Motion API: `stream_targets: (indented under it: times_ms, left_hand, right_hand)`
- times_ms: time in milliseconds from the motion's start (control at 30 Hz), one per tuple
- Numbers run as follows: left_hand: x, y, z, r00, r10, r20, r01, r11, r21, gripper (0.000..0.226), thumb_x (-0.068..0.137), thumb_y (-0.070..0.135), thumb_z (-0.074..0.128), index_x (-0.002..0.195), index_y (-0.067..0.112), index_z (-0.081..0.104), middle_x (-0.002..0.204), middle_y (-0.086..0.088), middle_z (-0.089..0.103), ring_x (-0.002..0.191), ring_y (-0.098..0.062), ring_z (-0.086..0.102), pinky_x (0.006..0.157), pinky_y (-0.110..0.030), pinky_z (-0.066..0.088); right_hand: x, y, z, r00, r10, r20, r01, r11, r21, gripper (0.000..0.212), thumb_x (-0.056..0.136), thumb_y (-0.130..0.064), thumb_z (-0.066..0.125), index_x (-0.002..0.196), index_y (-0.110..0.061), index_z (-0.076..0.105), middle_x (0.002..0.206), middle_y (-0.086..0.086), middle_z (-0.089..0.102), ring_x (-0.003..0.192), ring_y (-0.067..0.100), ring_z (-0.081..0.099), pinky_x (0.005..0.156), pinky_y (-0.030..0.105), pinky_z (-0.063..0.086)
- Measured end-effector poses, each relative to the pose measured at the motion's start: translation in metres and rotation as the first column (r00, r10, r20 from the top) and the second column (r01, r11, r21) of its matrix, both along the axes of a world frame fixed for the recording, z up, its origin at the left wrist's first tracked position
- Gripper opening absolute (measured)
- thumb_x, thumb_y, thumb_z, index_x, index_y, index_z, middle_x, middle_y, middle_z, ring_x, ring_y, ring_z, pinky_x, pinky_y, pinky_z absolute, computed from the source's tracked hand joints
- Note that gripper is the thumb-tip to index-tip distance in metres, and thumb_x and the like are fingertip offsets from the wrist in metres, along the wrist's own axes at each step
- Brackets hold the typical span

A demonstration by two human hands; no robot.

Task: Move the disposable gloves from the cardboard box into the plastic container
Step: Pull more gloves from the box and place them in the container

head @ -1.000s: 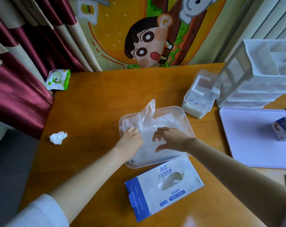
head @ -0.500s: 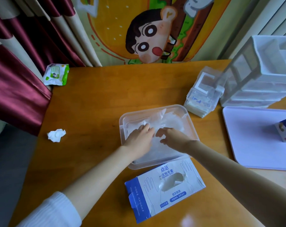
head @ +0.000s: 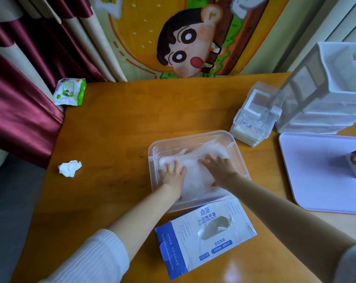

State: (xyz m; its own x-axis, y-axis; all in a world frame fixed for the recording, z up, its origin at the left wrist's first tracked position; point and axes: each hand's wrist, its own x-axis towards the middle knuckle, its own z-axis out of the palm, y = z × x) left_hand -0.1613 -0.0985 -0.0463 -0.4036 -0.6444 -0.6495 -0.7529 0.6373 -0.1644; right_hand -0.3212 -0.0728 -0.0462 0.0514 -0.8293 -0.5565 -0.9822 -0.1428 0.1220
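Both flat hands, left hand (head: 173, 174) and right hand (head: 219, 168), press gloves (head: 195, 170) into the plastic container (head: 152, 148).

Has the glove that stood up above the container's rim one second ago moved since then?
Yes, downward: the gloves now lie flat inside the plastic container, below its rim, under the left hand and right hand.

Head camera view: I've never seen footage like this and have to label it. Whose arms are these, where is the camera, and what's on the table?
There is no machine here. A person wears the camera on their head, looking down at their own arms. The left hand and right hand lie flat, pressing a pile of thin disposable gloves into the clear plastic container; neither hand grips anything. Nearer the person lies the opened cardboard box. Also on the wooden table are a crumpled tissue, a wipes pack and a white tray.
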Motion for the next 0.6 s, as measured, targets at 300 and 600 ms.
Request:
stream_targets:
  times_ms: [300,600]
  left_hand:
    - [0.000,0.001,-0.003,1.000,0.008,0.000,-0.008,1.000,0.022,0.086,0.091,0.004,0.054,0.153,0.017,-0.004,0.158,-0.016,-0.009,0.143,-0.044,0.006,0.105,-0.044,0.037]
    - [0.005,-0.002,0.035,0.994,-0.084,-0.075,0.072,0.987,-0.145,0.047,0.095,0.018,0.050,0.139,0.009,0.034,0.140,-0.014,0.042,0.129,-0.031,0.040,0.105,-0.040,0.031]
  right_hand:
    - [0.000,-0.001,0.004,1.000,0.002,-0.011,-0.002,0.998,0.063,0.090,0.086,-0.028,0.066,0.151,-0.023,0.003,0.156,0.003,0.007,0.139,0.031,0.023,0.111,0.037,0.030]
    - [-0.003,0.015,0.030,0.930,-0.149,0.336,0.208,0.967,-0.149,0.038,0.096,-0.019,0.052,0.134,-0.017,0.049,0.136,0.002,0.051,0.122,0.020,0.049,0.098,0.033,0.043]
